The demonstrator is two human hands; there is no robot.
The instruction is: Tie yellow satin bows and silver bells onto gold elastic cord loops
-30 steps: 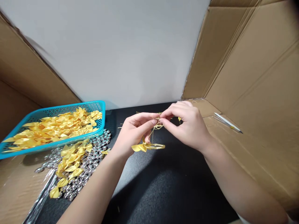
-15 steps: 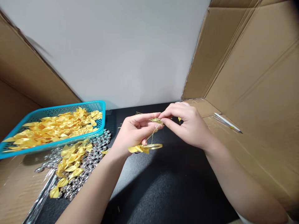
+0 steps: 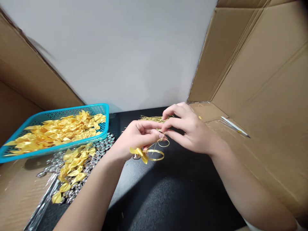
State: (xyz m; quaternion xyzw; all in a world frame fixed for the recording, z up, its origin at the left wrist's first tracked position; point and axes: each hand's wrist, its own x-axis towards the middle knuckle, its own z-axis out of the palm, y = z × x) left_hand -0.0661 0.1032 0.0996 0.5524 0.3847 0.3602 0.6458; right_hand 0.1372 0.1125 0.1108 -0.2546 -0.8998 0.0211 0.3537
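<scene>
My left hand (image 3: 141,136) is closed, thumb against fingers, on a thin gold cord (image 3: 164,146) that falls in a small loop. Below it hangs a gold ring (image 3: 157,159) with a yellow ribbon bow (image 3: 141,154) and a small silver bell (image 3: 136,157), tilted near the left wrist. My right hand (image 3: 190,130) meets the left fingertips; its thumb and index finger pinch the same cord, while the other fingers are bent and raised. The exact grip between the fingertips is partly hidden. Just behind the hands, a bundle of gold cords (image 3: 151,118) lies on the black table.
A blue basket (image 3: 107,123) of yellow bows (image 3: 64,130) stands at the left. Silver bells (image 3: 102,147) and more bows (image 3: 77,166) are heaped in front of it. A white pen-like tool (image 3: 234,126) lies on cardboard at the right. Cardboard walls (image 3: 262,64) flank the black table (image 3: 168,195).
The right hand has shifted slightly and its fingers have lifted. The cord now shows a round loop under the fingertips. The ring and bow have swung a little, and the cord bundle behind is more visible.
</scene>
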